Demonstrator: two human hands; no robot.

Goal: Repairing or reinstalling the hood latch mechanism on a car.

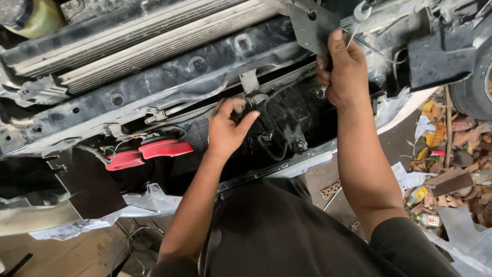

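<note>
Fingers, left hand (228, 128): curling loosely around a small black connector (252, 104) in the dark bay behind the front crossmember (169, 82), thumb out to the right and touching it; not clamping hard, as far as I can tell.
Fingers, right hand (344, 72): closing in a fist on the lower edge of a grey metal bracket (312, 23), thumb pressing flat up its face.
Connector position: sitting between left thumb and fingertips, just under a pale strap hanging from the crossmember.
Bracket position: rising above the right fist, beside a wrench (359, 13).
Progress: the front is standing stripped, with radiator (154, 38) and red horns (148, 153) lying bare; connector and bracket are both being handled, neither looking free.
</note>
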